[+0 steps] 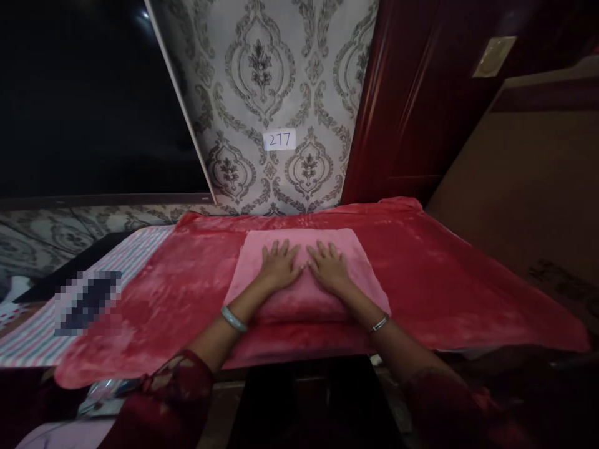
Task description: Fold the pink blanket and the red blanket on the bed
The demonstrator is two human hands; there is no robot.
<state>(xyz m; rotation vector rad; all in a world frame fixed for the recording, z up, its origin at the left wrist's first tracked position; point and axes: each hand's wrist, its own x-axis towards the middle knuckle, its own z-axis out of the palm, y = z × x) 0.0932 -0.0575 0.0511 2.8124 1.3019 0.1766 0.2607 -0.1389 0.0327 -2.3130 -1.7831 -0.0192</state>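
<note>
A folded pink towel or blanket (306, 299) lies in the middle of a larger red plush cloth (430, 268). My left hand (279, 267) rests palm down on the left half of the folded pink cloth, fingers spread and pointing away from me. On its right half my right hand (329, 267) lies flat in the same way, fingers apart. The two thumbs come close to each other near the middle. Neither hand grips anything. A pale bangle circles my left wrist and a silver bracelet my right.
A striped cloth (126, 252) lies under the red cloth's left side, with a pixelated dark patch over it. Behind stand a large black screen (93, 100), patterned wallpaper bearing a "277" label (279, 139), and a dark red panel (397, 93). A brown board (524, 187) is at right.
</note>
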